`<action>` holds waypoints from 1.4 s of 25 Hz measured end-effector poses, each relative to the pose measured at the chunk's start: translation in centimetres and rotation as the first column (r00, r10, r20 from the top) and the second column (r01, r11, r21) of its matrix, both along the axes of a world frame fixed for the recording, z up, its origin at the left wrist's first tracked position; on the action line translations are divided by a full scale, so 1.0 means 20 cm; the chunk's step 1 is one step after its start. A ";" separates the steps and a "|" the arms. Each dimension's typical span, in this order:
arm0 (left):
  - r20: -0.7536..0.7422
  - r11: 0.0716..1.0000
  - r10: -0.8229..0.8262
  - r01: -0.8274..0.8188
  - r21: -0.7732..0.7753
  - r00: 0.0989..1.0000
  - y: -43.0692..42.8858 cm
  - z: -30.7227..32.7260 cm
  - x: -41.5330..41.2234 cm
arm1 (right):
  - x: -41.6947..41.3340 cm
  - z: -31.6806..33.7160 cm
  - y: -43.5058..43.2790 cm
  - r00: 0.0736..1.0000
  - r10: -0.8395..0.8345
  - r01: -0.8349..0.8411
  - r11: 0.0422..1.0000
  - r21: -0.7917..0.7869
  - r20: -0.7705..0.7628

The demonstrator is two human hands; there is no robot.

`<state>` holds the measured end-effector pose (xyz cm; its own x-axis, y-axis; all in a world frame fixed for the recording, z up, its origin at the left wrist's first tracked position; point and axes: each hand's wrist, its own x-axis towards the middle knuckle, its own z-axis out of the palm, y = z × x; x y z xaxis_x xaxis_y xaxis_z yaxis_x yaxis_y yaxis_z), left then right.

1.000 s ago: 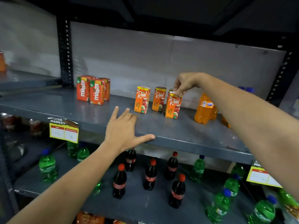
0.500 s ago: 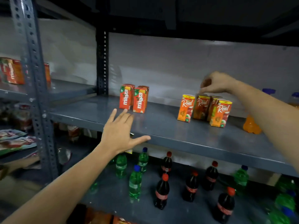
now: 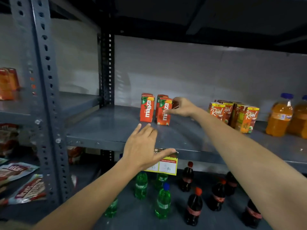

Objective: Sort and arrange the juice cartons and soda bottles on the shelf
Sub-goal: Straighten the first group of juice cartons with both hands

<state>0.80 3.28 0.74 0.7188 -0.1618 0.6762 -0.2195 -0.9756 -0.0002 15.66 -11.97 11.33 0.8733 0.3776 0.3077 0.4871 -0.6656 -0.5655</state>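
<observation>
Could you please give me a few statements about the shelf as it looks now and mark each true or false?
1. The right hand touches the Maaza cartons. True.
2. The left hand grips a bottle. False: it is open and empty, over the shelf edge.
3. The Real cartons stand between the Maaza cartons and the orange soda bottles. True.
4. The cola bottles share the cartons' shelf. False: they stand one level below.

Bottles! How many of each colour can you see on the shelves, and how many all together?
Green bottles: 4
Dark cola bottles: 5
Orange bottles: 2
Total: 11 bottles in view; the right arm may hide more.
</observation>
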 end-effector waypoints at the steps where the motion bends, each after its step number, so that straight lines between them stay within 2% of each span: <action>1: -0.012 0.996 -0.036 0.035 -0.084 0.999 0.02 0.03 0.00 | 0.01 -0.02 0.03 0.999 0.007 -0.004 0.998 0.067 -0.038; 3: -0.049 0.943 -0.127 0.105 -0.315 0.991 0.07 0.09 0.02 | 0.02 -0.07 0.06 0.997 -0.003 0.018 0.978 0.209 -0.072; 6: -0.081 0.749 -0.222 0.117 -0.652 0.972 0.18 0.20 0.14 | 0.05 -0.14 0.08 0.997 -0.038 0.057 0.936 0.347 -0.062; 9: -0.098 0.627 -0.134 0.008 -0.779 0.986 0.33 0.28 0.32 | 0.06 -0.16 0.09 0.998 0.003 0.026 0.912 0.410 -0.071; 12: -0.162 0.585 -0.163 -0.038 -0.810 0.973 0.41 0.30 0.47 | 0.07 -0.17 0.08 0.996 0.042 -0.007 0.918 0.396 -0.079; 17: -0.230 0.605 -0.303 0.000 -0.796 0.925 0.42 0.30 0.59 | 0.11 -0.19 0.09 0.989 0.049 -0.012 0.965 0.261 -0.137; 22: -0.241 0.642 -0.280 -0.005 -0.766 0.929 0.41 0.30 0.63 | 0.11 -0.20 0.09 0.991 0.044 -0.009 0.964 0.264 -0.126; 35: -0.235 0.648 -0.282 0.004 -0.762 0.930 0.43 0.28 0.66 | 0.11 -0.21 0.09 0.983 0.086 -0.038 0.959 0.280 -0.162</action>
<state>14.10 11.94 6.42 0.9160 0.1710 0.3628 -0.2084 -0.5700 0.7948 17.80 -10.24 7.16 0.8995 0.3544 0.2557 0.4026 -0.4444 -0.8003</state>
